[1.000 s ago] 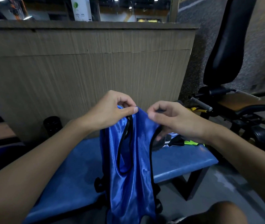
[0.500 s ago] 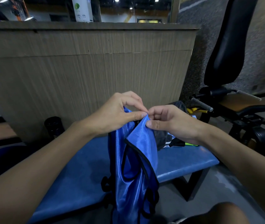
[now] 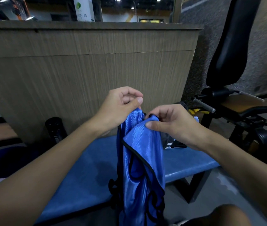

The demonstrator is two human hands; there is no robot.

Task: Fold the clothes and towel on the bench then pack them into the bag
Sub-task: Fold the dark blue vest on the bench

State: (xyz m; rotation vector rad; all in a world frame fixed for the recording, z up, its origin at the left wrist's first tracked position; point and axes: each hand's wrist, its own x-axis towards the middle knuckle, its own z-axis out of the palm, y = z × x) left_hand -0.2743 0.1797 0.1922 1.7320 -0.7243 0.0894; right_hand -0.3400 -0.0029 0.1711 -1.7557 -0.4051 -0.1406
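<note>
Head view: both hands up at mid-frame, working the vest (image 3: pixel 144 160). Left hand (image 3: pixel 121 106) pinches one top edge of the fabric between thumb and curled fingers, a narrow grip on cloth. Right hand (image 3: pixel 173 126) pinches the other top corner, with the thumb flat on the outer face and the fingers curled behind, also narrow and on cloth. The two hands are close together but not touching; left sits slightly higher. The vest is shiny blue with black trim. It hangs straight down from the two pinch points, between the forearms and in front of the bench (image 3: pixel 83 168). Its upper part is doubled over so that one layer overlaps the other. The lower end runs out of the bottom of the frame. The black trim loops are bunched low on both sides. The bench has a blue pad and a dark frame, and it runs left to right behind the vest. A small pile (image 3: pixel 176 145) of other clothes lies on the bench's right end, mostly hidden behind the right hand, so I can't tell what the items are. A black bottle (image 3: pixel 56 128) stands behind the bench on the left, against the wood-panel wall (image 3: pixel 88 70). A gym machine (image 3: pixel 232 46) with a black backrest stands at right, apart from the bench. A knee (image 3: pixel 224 216) shows at bottom right.
</note>
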